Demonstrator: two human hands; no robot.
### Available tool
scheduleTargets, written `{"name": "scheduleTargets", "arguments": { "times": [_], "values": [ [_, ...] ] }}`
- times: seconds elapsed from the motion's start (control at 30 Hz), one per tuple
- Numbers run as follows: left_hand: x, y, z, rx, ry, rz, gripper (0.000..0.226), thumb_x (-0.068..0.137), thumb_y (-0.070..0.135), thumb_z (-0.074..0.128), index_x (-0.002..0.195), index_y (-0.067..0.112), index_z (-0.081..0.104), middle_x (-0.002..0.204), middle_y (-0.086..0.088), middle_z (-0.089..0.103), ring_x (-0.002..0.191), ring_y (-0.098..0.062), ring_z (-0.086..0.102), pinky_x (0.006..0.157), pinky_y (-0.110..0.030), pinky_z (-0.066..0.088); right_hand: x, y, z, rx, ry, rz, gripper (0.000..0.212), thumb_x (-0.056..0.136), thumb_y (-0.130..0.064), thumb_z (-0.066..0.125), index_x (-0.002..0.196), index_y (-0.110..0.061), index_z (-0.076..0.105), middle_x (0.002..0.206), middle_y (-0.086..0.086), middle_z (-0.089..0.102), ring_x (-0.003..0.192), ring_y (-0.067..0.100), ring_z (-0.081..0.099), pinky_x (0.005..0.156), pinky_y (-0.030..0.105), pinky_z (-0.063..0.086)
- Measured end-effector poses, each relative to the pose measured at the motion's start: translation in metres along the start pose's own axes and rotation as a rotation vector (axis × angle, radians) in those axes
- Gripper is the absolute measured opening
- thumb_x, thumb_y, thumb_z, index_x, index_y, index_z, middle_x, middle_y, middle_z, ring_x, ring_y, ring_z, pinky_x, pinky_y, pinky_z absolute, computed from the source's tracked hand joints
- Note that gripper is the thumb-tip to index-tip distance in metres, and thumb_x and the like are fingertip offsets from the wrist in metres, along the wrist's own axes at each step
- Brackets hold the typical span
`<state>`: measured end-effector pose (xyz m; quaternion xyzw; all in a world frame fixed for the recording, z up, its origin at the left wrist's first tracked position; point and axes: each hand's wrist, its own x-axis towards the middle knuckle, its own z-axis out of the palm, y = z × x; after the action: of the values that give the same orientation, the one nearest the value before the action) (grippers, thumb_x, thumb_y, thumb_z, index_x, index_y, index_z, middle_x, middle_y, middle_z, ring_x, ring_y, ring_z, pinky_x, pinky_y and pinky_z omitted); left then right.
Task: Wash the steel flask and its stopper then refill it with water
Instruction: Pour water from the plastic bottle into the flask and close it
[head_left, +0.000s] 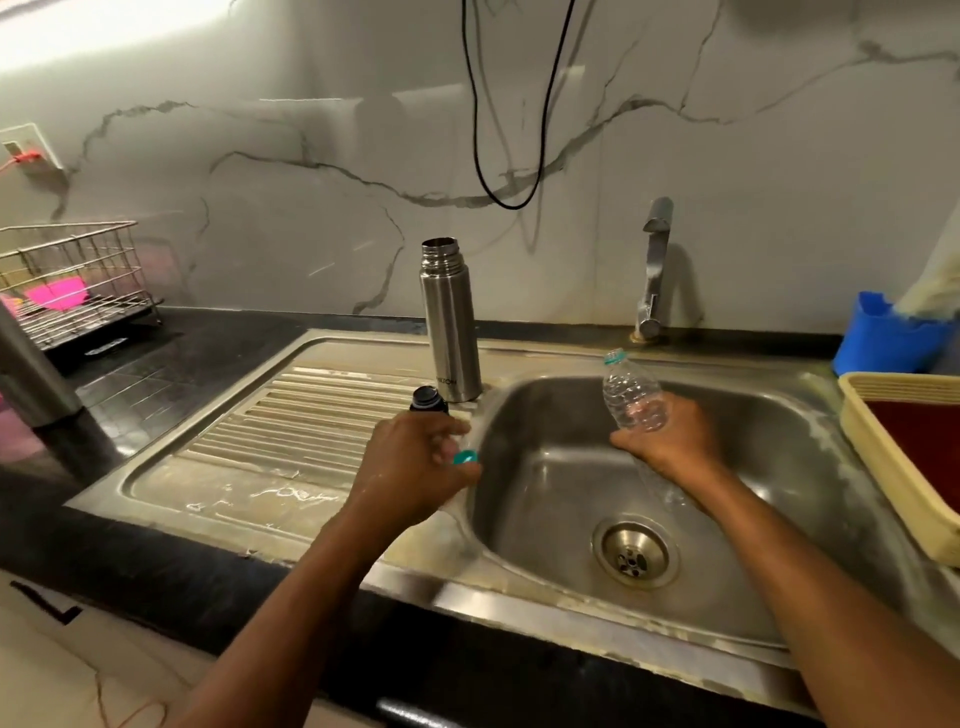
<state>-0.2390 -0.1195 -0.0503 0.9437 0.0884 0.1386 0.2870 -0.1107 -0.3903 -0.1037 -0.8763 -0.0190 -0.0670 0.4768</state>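
The steel flask (450, 322) stands upright and uncapped on the sink's draining board, at the basin's back left corner. Its dark stopper (429, 399) sits on the board just in front of it. My left hand (415, 467) hovers below the stopper and pinches a small teal bottle cap (464, 457). Over the basin, my right hand (667, 439) grips a clear plastic bottle (631, 389) by its lower body; the bottle's open neck with a teal ring tilts up and left.
The steel sink (545, 467) has a drain (635, 555) at the basin's front. A tap (653, 270) rises behind the basin. A wire dish rack (72, 280) stands far left. A blue container (883, 338) and a yellow basket (893, 452) sit right. A black cable (498, 171) hangs on the wall.
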Motion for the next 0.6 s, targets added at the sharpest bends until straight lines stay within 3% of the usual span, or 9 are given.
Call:
{"name": "scheduleTargets", "arguments": {
  "times": [0.17,0.47,0.6],
  "values": [
    [0.051,0.056,0.039,-0.467,0.061,0.097,0.023,0.085,0.016,0.085,0.107,0.022,0.082,0.084,0.011,0.077,0.074,0.005,0.07,0.074,-0.012,0.056,0.008,0.006,0.006,-0.036,0.002,0.009,0.041,0.06,-0.03,0.09,0.096,-0.022,0.072,0.085,-0.005,0.073,0.076,0.013,0.07,0.069,0.035,0.062],
    [0.109,0.068,0.122,-1.129,0.093,-0.116,0.025,0.083,0.0,0.084,0.107,-0.001,0.075,0.094,-0.012,0.079,0.088,-0.02,0.076,0.07,-0.024,0.062,0.013,0.011,0.011,-0.165,-0.038,0.003,0.045,0.058,-0.036,0.093,0.097,-0.029,0.071,0.086,-0.012,0.071,0.076,0.006,0.067,0.066,0.023,0.054],
    [0.117,0.062,0.13,-1.276,0.06,-0.125,0.024,0.085,-0.003,0.081,0.108,-0.002,0.074,0.094,-0.014,0.078,0.086,-0.019,0.074,0.072,-0.025,0.059,0.011,0.01,0.012,-0.209,-0.057,-0.013,0.045,0.057,-0.039,0.092,0.096,-0.031,0.071,0.08,-0.019,0.068,0.071,-0.005,0.063,0.058,0.015,0.047]
  ]
}}
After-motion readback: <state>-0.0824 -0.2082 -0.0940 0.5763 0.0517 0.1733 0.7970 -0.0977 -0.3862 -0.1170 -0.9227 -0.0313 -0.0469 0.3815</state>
